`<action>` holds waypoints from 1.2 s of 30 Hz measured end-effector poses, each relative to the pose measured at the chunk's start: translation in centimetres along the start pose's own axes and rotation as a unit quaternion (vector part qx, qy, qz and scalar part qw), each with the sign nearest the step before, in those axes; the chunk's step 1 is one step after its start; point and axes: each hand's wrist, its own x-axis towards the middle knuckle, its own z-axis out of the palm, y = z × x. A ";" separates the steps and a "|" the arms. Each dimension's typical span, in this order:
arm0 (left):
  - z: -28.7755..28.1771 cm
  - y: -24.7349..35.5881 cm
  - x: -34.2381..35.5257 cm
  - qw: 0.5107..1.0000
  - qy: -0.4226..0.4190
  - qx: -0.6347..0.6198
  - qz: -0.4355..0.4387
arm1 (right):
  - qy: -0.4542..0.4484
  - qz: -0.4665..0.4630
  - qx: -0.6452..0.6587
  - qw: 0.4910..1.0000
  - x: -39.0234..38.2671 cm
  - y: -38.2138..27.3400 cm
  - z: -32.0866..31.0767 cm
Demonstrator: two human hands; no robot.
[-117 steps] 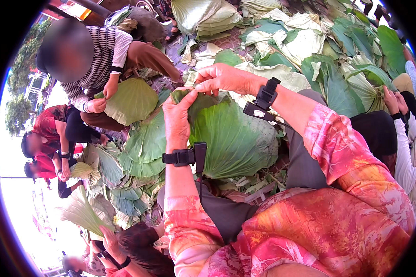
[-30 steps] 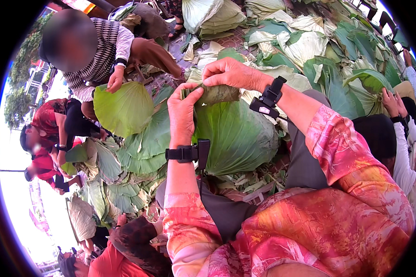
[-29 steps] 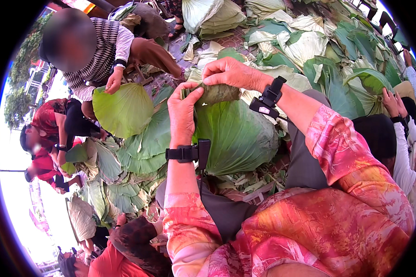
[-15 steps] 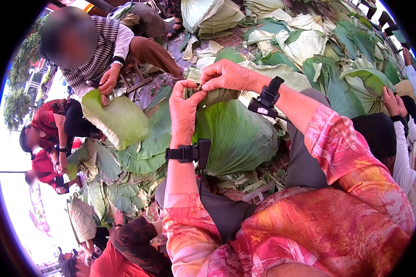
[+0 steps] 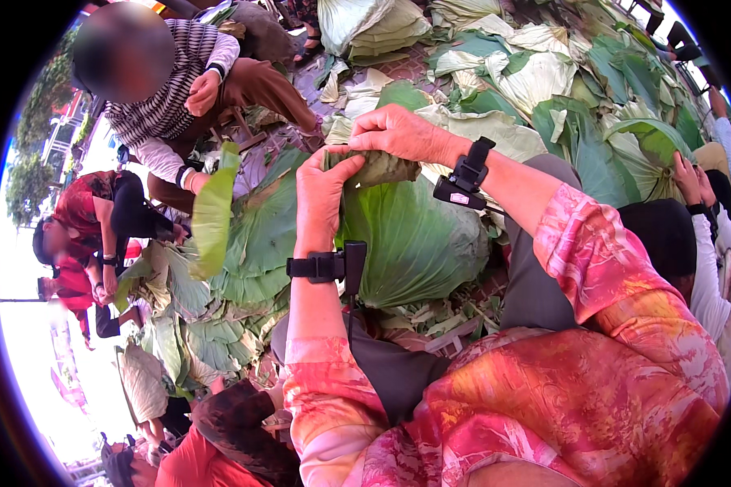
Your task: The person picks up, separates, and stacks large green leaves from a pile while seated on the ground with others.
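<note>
Both hands are working at the top edge of one very large green leaf (image 5: 418,243), which is spreading down over the person's lap in the middle of the view. That leaf's upper rim is being rolled or folded into a tight, darker bundle (image 5: 379,168) lying between the two hands. The left hand (image 5: 323,195) is closing around the bundle's left end, thumb pointing up against it and fingers curling behind. The right hand (image 5: 398,134) is reaching in from the right and pressing down over the top of the bundle, fingers bent and gripping it. Each wrist is wearing a black strap with a small black device: one on the left wrist (image 5: 329,265), one on the right wrist (image 5: 464,174).

Behind the hands, a wide heap of leaves (image 5: 544,73), some green and some pale and dried, is covering the ground to the upper right. More green leaves (image 5: 252,243) are lying just left of the lap. At upper left, another person in a striped top (image 5: 166,105) is sitting and holding a curled green leaf (image 5: 211,215) upright by its top. At the right edge, somebody else's hand (image 5: 686,174) is resting on the leaf heap.
</note>
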 end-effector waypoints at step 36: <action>0.3 -0.9 0.2 0.998 0.012 0.004 0.057 | 0.058 0.058 0.243 0.967 0.5 2.3 0.4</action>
